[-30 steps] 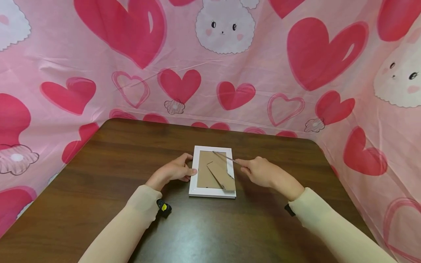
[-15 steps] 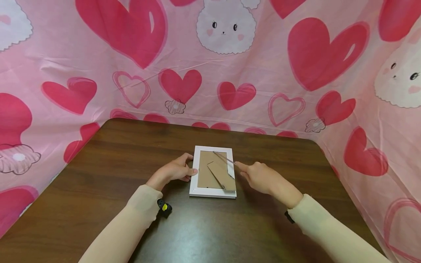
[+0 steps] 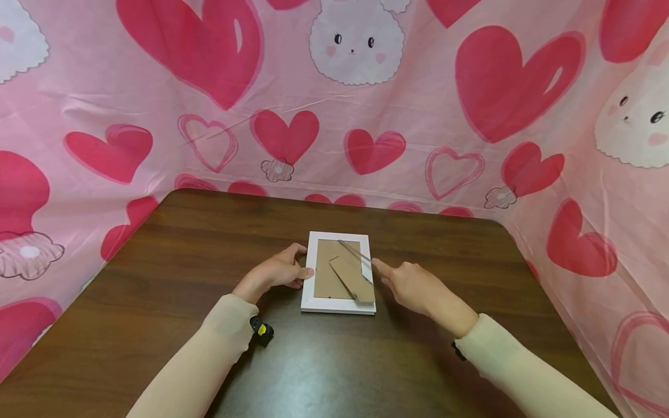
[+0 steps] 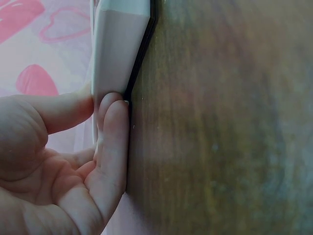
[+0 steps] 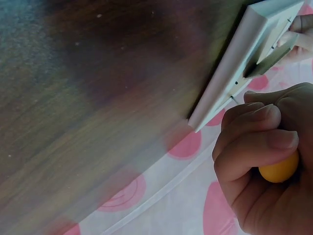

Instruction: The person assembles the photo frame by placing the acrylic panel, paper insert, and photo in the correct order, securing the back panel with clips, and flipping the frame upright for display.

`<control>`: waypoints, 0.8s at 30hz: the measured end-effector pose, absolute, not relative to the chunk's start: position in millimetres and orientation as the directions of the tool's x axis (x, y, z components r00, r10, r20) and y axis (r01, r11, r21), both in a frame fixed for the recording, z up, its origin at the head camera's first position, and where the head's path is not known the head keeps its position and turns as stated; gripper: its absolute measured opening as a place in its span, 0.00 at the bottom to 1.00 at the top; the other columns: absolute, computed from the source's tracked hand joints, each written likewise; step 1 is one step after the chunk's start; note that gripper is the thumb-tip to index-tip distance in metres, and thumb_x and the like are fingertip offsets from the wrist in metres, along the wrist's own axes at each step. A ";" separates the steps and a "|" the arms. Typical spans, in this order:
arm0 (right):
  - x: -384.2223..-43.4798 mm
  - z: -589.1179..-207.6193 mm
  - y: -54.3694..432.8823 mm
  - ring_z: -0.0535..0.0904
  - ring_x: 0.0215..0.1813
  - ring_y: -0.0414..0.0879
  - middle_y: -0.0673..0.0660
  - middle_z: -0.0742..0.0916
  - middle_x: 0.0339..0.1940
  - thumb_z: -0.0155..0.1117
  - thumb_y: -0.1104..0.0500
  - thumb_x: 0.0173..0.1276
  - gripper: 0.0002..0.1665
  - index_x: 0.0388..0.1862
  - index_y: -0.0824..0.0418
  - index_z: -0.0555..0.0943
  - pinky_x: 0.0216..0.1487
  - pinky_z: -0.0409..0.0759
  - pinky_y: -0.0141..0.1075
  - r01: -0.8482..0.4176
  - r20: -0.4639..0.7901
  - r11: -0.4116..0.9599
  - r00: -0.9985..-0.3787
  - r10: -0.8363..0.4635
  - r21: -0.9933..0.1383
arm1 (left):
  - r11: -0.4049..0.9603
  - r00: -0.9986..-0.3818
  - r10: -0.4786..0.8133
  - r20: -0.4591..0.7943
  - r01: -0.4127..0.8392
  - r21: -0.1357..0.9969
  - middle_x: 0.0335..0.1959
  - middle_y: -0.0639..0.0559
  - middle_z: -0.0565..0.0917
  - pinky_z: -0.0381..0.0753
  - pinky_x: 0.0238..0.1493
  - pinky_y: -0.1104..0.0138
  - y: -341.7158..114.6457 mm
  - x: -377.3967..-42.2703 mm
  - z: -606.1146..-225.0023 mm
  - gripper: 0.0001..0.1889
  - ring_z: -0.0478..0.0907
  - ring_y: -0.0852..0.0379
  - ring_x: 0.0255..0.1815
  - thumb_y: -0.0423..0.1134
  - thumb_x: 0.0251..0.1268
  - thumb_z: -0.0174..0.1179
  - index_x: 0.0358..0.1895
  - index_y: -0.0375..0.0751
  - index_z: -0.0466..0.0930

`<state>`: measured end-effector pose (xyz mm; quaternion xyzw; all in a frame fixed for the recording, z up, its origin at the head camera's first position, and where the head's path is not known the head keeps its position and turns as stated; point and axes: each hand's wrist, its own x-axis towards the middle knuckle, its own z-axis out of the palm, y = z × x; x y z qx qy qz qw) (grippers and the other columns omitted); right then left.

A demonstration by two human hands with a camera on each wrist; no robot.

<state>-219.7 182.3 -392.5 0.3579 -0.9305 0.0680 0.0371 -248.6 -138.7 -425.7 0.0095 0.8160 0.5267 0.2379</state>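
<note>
A white picture frame (image 3: 309, 290) lies back side up on the table, its brown backing board (image 3: 324, 276) and slanting stand flap (image 3: 354, 280) showing. My left hand (image 3: 279, 269) grips the frame's left side, thumb on the upper edge; the left wrist view shows the fingers (image 4: 115, 132) along its side wall. My right hand (image 3: 418, 285) holds a screwdriver (image 3: 356, 251) from the right. Its thin shaft crosses the frame, with the tip at the board's far edge. In the right wrist view, curled fingers wrap the handle, whose rounded yellow end (image 5: 279, 170) shows; the rest is hidden.
The dark wooden table (image 3: 219, 232) reaches back to a pink cloth (image 3: 324, 139) printed with hearts and rabbits, which hangs behind and along both sides. A black wrist camera (image 3: 261, 331) sits at the left sleeve.
My right hand has come slightly nearer and lower, so the screwdriver's shaft slants more steeply, its tip staying at the board's far edge. The left hand and picture frame keep their places.
</note>
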 end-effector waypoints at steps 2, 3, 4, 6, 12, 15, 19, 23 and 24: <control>-219.0 -393.9 182.6 0.65 0.16 0.42 0.48 0.69 0.12 0.67 0.65 0.75 0.23 0.67 0.61 0.78 0.18 0.68 0.35 -0.669 0.120 0.738 -0.743 -0.659 -0.087 | 0.443 -0.887 0.265 -0.378 -0.236 0.865 0.38 0.42 0.76 0.89 0.51 0.58 -138.5 -248.3 -425.8 0.34 0.80 0.51 0.38 0.34 0.76 0.66 0.77 0.34 0.58; -218.7 -394.4 182.7 0.66 0.15 0.42 0.48 0.69 0.12 0.67 0.65 0.75 0.23 0.67 0.61 0.77 0.17 0.68 0.35 -0.669 0.120 0.739 -0.743 -0.659 -0.082 | 0.443 -0.887 0.264 -0.378 -0.236 0.865 0.38 0.42 0.76 0.89 0.51 0.58 -138.4 -248.2 -425.9 0.34 0.80 0.51 0.38 0.34 0.76 0.66 0.77 0.34 0.58; -218.4 -394.9 182.6 0.66 0.15 0.43 0.48 0.69 0.12 0.67 0.65 0.75 0.23 0.67 0.61 0.77 0.17 0.69 0.36 -0.667 0.119 0.741 -0.744 -0.657 -0.077 | 0.444 -0.888 0.264 -0.378 -0.236 0.865 0.38 0.42 0.76 0.89 0.51 0.58 -138.4 -248.1 -425.8 0.34 0.80 0.51 0.38 0.34 0.76 0.66 0.77 0.34 0.58; -218.0 -395.5 182.1 0.67 0.15 0.43 0.48 0.70 0.12 0.67 0.65 0.75 0.23 0.67 0.61 0.77 0.17 0.69 0.36 -0.663 0.116 0.745 -0.747 -0.654 -0.071 | 0.446 -0.888 0.263 -0.377 -0.235 0.864 0.38 0.42 0.76 0.89 0.50 0.58 -138.4 -248.1 -425.8 0.34 0.80 0.51 0.38 0.34 0.76 0.65 0.77 0.34 0.59; -217.3 -396.3 178.8 0.67 0.15 0.43 0.49 0.71 0.12 0.69 0.66 0.73 0.24 0.66 0.63 0.76 0.16 0.68 0.35 -0.671 0.113 0.741 -0.739 -0.664 -0.035 | 0.453 -0.888 0.263 -0.377 -0.232 0.861 0.38 0.42 0.77 0.89 0.50 0.59 -139.1 -248.5 -426.0 0.34 0.80 0.51 0.38 0.35 0.76 0.66 0.77 0.34 0.59; -216.5 -395.9 176.6 0.69 0.14 0.44 0.49 0.71 0.12 0.71 0.67 0.71 0.24 0.64 0.64 0.76 0.15 0.68 0.35 -0.695 0.133 0.719 -0.712 -0.689 0.003 | 0.455 -0.887 0.264 -0.379 -0.232 0.860 0.38 0.42 0.77 0.89 0.49 0.59 -139.6 -248.2 -425.6 0.34 0.80 0.51 0.38 0.35 0.76 0.65 0.77 0.34 0.59; -215.9 -395.5 174.5 0.72 0.14 0.46 0.50 0.72 0.11 0.71 0.68 0.69 0.24 0.62 0.65 0.76 0.14 0.69 0.37 -0.710 0.149 0.702 -0.690 -0.708 0.047 | 0.457 -0.887 0.260 -0.382 -0.235 0.858 0.38 0.42 0.78 0.88 0.49 0.60 -139.9 -247.7 -425.4 0.33 0.80 0.51 0.39 0.35 0.77 0.65 0.77 0.35 0.60; -215.4 -395.6 173.8 0.74 0.14 0.47 0.52 0.73 0.12 0.71 0.68 0.70 0.25 0.63 0.66 0.76 0.14 0.71 0.38 -0.710 0.147 0.700 -0.686 -0.712 0.075 | 0.459 -0.886 0.254 -0.387 -0.242 0.855 0.39 0.42 0.78 0.88 0.49 0.60 -140.2 -248.7 -425.5 0.33 0.81 0.51 0.39 0.36 0.77 0.65 0.78 0.36 0.60; -215.2 -395.7 173.6 0.75 0.14 0.48 0.52 0.74 0.12 0.71 0.68 0.70 0.25 0.63 0.66 0.77 0.14 0.72 0.38 -0.710 0.148 0.700 -0.686 -0.713 0.081 | 0.461 -0.886 0.253 -0.387 -0.242 0.854 0.39 0.42 0.78 0.88 0.49 0.60 -140.1 -248.9 -425.2 0.33 0.81 0.51 0.39 0.36 0.77 0.65 0.78 0.36 0.60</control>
